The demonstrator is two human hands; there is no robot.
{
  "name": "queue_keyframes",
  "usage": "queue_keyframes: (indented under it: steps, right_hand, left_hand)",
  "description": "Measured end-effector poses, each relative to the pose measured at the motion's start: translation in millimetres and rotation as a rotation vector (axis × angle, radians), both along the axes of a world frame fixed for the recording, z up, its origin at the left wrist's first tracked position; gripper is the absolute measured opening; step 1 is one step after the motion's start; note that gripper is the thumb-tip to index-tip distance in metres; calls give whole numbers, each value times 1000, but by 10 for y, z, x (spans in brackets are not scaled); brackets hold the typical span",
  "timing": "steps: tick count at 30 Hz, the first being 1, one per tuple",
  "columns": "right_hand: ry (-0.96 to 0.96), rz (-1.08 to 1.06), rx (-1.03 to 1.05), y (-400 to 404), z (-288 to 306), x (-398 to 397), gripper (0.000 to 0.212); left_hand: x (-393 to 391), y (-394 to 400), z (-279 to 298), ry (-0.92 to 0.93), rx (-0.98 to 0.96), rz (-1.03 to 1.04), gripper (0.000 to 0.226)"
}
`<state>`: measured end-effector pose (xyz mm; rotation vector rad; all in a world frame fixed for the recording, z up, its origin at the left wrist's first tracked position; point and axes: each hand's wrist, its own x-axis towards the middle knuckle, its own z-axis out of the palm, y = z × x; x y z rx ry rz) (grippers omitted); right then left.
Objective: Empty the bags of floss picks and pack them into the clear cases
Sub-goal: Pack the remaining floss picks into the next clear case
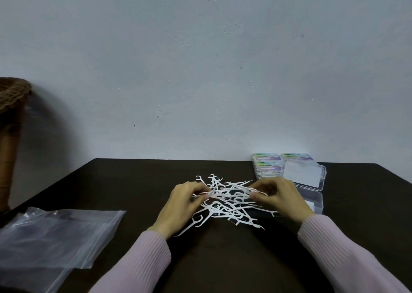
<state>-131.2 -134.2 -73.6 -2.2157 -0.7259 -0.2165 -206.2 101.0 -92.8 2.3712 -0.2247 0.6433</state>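
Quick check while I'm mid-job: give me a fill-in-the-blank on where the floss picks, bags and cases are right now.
1. The loose floss picks lie in a pile on the dark ____.
2. The empty plastic bags lie to the ____ of the pile.
3. The open clear case sits just beyond the ____ hand.
4. Both the left hand and the right hand hold picks with their ____.

Missing words: table; left; right; fingers
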Motion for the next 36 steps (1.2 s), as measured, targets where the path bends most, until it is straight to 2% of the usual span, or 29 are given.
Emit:
queue_keyframes:
  steps: [6,10,16,20,26,31,36]
  right_hand:
    - [96,-17,105,-112,42,54,9]
    - [222,21,269,-188,91,67,9]
    - [285,-23,298,-459,130,175,21]
    - [266,-95,230,-687,233,207,15]
    - [297,-251,161,-922,234,296,25]
    - [280,-245,-15,-918,182,303,21]
    - [185,-183,-97,-855,165,300,20]
  left_hand:
    - [35,1,-36,-3,-136,59,10]
    - [22,-87,21,-25,-226,67,9]
    - [84,-254,75,-29,-349,18,7]
    - [186,-429,115,-21,-370,-12,10]
    - [403,-717,183,-42,-433,-98,7]
    - [606,-993,218,-1,-492,-185,9]
    - [796,-1280,182,42,-392,-225,6]
